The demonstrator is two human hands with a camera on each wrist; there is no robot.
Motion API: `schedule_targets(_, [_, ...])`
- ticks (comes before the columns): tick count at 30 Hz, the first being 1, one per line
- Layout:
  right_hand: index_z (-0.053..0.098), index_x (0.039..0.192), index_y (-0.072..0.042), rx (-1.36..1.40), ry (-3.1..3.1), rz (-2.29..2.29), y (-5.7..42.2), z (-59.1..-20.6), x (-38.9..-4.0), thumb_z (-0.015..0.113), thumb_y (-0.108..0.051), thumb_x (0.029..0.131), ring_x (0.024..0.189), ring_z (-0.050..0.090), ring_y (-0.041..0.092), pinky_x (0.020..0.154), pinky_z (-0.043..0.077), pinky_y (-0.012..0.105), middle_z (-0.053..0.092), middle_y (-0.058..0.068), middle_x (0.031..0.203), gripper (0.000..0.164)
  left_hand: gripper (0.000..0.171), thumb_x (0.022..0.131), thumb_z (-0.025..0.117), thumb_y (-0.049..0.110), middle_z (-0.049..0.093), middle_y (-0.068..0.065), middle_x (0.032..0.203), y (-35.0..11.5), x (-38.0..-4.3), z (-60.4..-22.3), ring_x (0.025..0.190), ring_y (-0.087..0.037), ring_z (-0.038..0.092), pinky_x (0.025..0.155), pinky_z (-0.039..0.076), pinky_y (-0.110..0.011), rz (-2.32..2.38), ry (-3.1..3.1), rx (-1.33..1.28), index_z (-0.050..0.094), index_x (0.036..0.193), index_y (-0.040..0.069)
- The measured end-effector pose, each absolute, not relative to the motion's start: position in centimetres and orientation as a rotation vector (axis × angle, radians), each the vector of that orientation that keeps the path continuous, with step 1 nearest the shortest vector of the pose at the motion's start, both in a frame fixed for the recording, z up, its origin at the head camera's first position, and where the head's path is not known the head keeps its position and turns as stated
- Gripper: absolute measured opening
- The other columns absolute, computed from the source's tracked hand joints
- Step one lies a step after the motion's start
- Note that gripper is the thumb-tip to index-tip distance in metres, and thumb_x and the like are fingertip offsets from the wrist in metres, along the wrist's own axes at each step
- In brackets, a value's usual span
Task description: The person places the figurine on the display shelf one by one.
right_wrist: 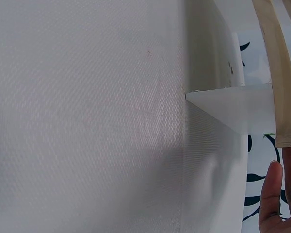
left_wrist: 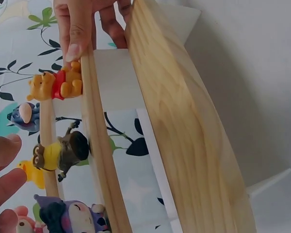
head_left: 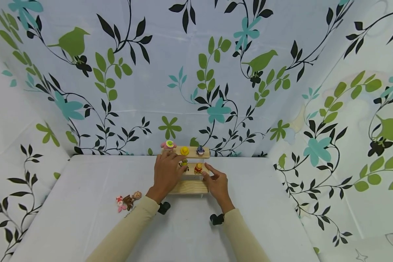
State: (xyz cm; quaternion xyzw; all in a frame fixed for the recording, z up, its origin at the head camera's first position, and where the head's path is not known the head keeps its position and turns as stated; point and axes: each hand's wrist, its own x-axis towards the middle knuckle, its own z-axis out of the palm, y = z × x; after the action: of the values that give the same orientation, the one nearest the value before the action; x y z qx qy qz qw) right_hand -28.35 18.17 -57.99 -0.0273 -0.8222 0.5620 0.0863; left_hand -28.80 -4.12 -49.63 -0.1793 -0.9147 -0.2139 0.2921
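A three-tier wooden display shelf (head_left: 189,187) stands on the white table. My left hand (head_left: 167,173) reaches over its left side, fingers spread; in the left wrist view they stay apart from the yellow-and-dark goggled figurine (left_wrist: 52,154) on the middle tier. My right hand (head_left: 218,183) holds the middle tier's right end, thumb beside a bear figurine in a red shirt (head_left: 198,168). On that tier, a purple-hooded figurine (left_wrist: 75,216) is hidden from the head view by my left hand. The top tier bears a pink figurine (head_left: 168,145), a yellow duck (head_left: 184,150) and a blue-grey donkey figurine (head_left: 200,150).
Several small figurines, pink and brown, lie together left of the shelf, among them a brown one (head_left: 128,202). White brackets (right_wrist: 233,107) support the tiers. A leaf-and-bird patterned cloth (head_left: 144,91) hangs behind the table (head_left: 95,182) and along its sides.
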Motion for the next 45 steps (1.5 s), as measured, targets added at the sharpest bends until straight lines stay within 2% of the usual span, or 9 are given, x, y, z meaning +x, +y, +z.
schedule_targets(5, [0.068, 0.144, -0.033, -0.108, -2.461, 1.681, 18.2, -58.2, -28.3, 0.076, -0.032, 0.099, 0.082, 0.071, 0.015, 0.066, 0.054, 0.021, 0.064, -0.007, 0.152, 0.045, 0.038, 0.080, 0.095, 0.028, 0.080, -0.004, 0.106, -4.3, -29.3, -50.3, 0.106, -0.027, 0.061, 0.079, 0.039, -0.043, -0.542, -2.423, -0.467, 0.082, 0.114, 0.018])
schedule_targets(15, [0.068, 0.144, -0.033, -0.135, -2.483, 1.657, 18.0, -58.4, -28.1, 0.075, -0.036, 0.100, 0.081, 0.065, 0.015, 0.066, 0.050, 0.022, 0.063, -0.013, 0.151, 0.045, 0.032, 0.079, 0.096, 0.026, 0.072, -0.004, 0.095, -3.9, -29.8, -51.4, 0.098, -0.027, 0.059, 0.076, 0.036, -0.043, -0.457, -2.422, -0.489, 0.082, 0.107, 0.019])
schedule_targets(22, [0.067, 0.144, -0.034, -0.106, -2.479, 1.665, 18.0, -58.1, -28.3, 0.074, -0.039, 0.100, 0.083, 0.067, 0.014, 0.068, 0.051, 0.021, 0.062, -0.004, 0.154, 0.045, 0.026, 0.082, 0.095, 0.024, 0.069, -0.004, 0.100, -4.0, -29.8, -51.4, 0.103, -0.027, 0.058, 0.076, 0.035, -0.041, -0.466, -2.456, -0.479, 0.079, 0.102, 0.020])
schedule_targets(27, [0.066, 0.146, -0.027, -0.080, -2.462, 1.681, 18.1, -57.9, -28.4, 0.074, -0.040, 0.100, 0.083, 0.070, 0.013, 0.069, 0.053, 0.021, 0.061, -0.001, 0.156, 0.049, 0.026, 0.079, 0.096, 0.022, 0.068, -0.005, 0.102, -4.0, -29.7, -51.2, 0.104, -0.028, 0.058, 0.077, 0.036, -0.041, -0.495, -2.424, -0.501, 0.076, 0.095, 0.019])
schedule_targets(35, [0.068, 0.143, -0.035, -0.089, -2.457, 1.667, 18.1, -57.9, -28.3, 0.076, -0.040, 0.098, 0.081, 0.070, 0.012, 0.070, 0.054, 0.021, 0.063, -0.007, 0.153, 0.045, 0.032, 0.076, 0.098, 0.023, 0.078, -0.004, 0.098, -4.1, -29.6, -51.3, 0.101, -0.028, 0.063, 0.076, 0.039, -0.041, -0.524, -2.386, -0.567, 0.070, 0.090, 0.018])
schedule_targets(40, [0.069, 0.141, -0.037, -0.094, -2.443, 1.668, 18.1, -57.8, -28.3, 0.076, -0.038, 0.098, 0.081, 0.070, 0.013, 0.069, 0.053, 0.021, 0.063, -0.008, 0.152, 0.044, 0.036, 0.076, 0.098, 0.023, 0.078, -0.003, 0.093, -4.0, -29.7, -51.3, 0.097, -0.026, 0.062, 0.077, 0.038, -0.040, -0.550, -2.400, -0.589, 0.066, 0.092, 0.018])
schedule_targets(45, [0.068, 0.143, -0.034, -0.093, -2.446, 1.673, 18.1, -57.8, -28.2, 0.076, -0.039, 0.098, 0.082, 0.072, 0.015, 0.070, 0.054, 0.021, 0.064, -0.007, 0.152, 0.046, 0.038, 0.076, 0.098, 0.021, 0.079, -0.003, 0.099, -3.9, -29.9, -51.4, 0.099, -0.026, 0.063, 0.080, 0.043, -0.041, -0.570, -2.404, -0.602, 0.070, 0.103, 0.018])
